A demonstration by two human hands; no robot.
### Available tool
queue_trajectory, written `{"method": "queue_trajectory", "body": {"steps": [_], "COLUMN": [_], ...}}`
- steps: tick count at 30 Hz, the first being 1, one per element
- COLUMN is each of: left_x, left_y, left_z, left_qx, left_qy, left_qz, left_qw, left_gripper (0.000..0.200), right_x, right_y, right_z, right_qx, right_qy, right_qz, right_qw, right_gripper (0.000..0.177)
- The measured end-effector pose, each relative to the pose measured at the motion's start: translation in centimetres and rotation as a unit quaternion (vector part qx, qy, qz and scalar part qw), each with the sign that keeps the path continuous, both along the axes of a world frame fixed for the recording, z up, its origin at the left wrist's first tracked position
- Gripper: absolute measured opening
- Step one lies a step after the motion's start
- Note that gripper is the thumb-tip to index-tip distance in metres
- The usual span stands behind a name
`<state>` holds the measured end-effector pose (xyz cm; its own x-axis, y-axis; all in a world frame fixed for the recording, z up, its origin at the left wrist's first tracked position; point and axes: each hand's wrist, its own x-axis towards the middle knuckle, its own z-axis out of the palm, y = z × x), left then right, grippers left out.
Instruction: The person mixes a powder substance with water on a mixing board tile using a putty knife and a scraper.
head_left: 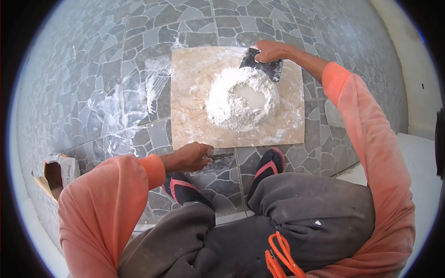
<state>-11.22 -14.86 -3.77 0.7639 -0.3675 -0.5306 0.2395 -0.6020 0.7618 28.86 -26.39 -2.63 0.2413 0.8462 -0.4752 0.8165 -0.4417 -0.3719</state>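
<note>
My right hand (270, 51) is closed around the top of a black, flat putty scraper (262, 65), its wide blade smeared with white. The blade meets the far right side of a mound of white powder (222, 105). A hollow in the mound holds a pool of whitish liquid (250, 96). Under the powder lies a square beige tile (190, 102), dusted white in places. My left hand (191, 156) is by the tile's near edge with its fingers curled in. Whatever it may hold is hidden; a dark patch shows beside the fingertips.
Grey stone-patterned floor tiles (155, 32) surround the beige tile, with white smears (111, 111) on the left. An opened cardboard box (65, 169) stands at lower left. My black and pink shoes (270, 164) are close to the near edge. A pale wall (394, 37) rises at right.
</note>
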Motion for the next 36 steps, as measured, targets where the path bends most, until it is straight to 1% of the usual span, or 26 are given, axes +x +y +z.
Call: {"method": "queue_trajectory", "body": {"steps": [3, 6, 9, 12, 14, 15, 18, 21, 24, 27, 30, 31, 34, 35, 36], "left_x": [0.0, 0.2, 0.1, 0.1, -0.1, 0.0, 0.2, 0.2, 0.1, -0.2, 0.0, 0.0, 0.1, 0.2, 0.5], "left_y": [0.0, 0.0, 0.1, 0.1, 0.1, 0.1, 0.0, 0.0, 0.1, 0.1, 0.2, 0.2, 0.2, 0.2, 0.1], "left_z": [0.3, 0.7, 0.6, 0.4, 0.0, 0.3, 0.7, 0.7, 0.5, 0.2, 0.4, 0.4, 0.3, 0.3, 0.6], "left_qx": [0.003, 0.009, 0.011, 0.010, 0.001, 0.006, 0.016, 0.015, 0.014, 0.015, 0.015, 0.015, 0.014, 0.013, 0.013], "left_qy": [0.005, 0.022, 0.022, 0.014, -0.008, 0.001, 0.016, 0.012, 0.013, 0.015, 0.021, 0.014, 0.011, 0.013, 0.026], "left_qz": [-0.001, -0.004, -0.003, -0.006, -0.003, -0.004, -0.005, -0.003, 0.003, 0.006, 0.000, -0.001, 0.001, 0.001, 0.001], "left_qw": [1.000, 1.000, 1.000, 1.000, 1.000, 1.000, 1.000, 1.000, 1.000, 1.000, 1.000, 1.000, 1.000, 1.000, 1.000], "left_gripper": [0.031, 0.032, 0.032, 0.032, 0.031, 0.031, 0.031, 0.030, 0.029, 0.028, 0.030, 0.030, 0.027, 0.026, 0.026], "right_x": [-1.2, -2.2, -3.2, -5.7, -6.2, -6.5, -6.6, -5.8, -5.3, -5.3, -5.8, -6.3, -7.7, -8.3, -8.6], "right_y": [0.7, 1.7, 1.9, 2.8, 2.8, 2.9, 3.2, 2.6, 1.3, -0.4, -2.3, -3.1, -4.9, -5.4, -5.8], "right_z": [1.2, 1.6, 0.6, 3.3, 3.0, 3.1, 3.7, 4.2, 4.9, 5.1, 5.6, 5.6, 6.6, 6.7, 6.6], "right_qx": [-0.003, -0.026, 0.021, -0.039, -0.029, -0.023, -0.052, -0.040, -0.045, -0.030, -0.074, -0.058, -0.071, -0.061, -0.055], "right_qy": [0.035, -0.003, -0.040, -0.019, -0.032, -0.038, -0.007, 0.096, 0.102, 0.148, 0.126, 0.131, 0.144, 0.146, 0.124], "right_qz": [-0.002, 0.031, 0.045, 0.056, 0.052, 0.050, 0.051, 0.026, -0.006, -0.041, -0.065, -0.091, -0.140, -0.144, -0.125], "right_qw": [0.999, 0.999, 0.998, 0.997, 0.998, 0.998, 0.997, 0.994, 0.994, 0.988, 0.987, 0.985, 0.977, 0.977, 0.983], "right_gripper": [0.046, 0.048, 0.049, 0.051, 0.050, 0.050, 0.047, 0.042, 0.039, 0.038, 0.039, 0.040, 0.040, 0.039, 0.039]}}
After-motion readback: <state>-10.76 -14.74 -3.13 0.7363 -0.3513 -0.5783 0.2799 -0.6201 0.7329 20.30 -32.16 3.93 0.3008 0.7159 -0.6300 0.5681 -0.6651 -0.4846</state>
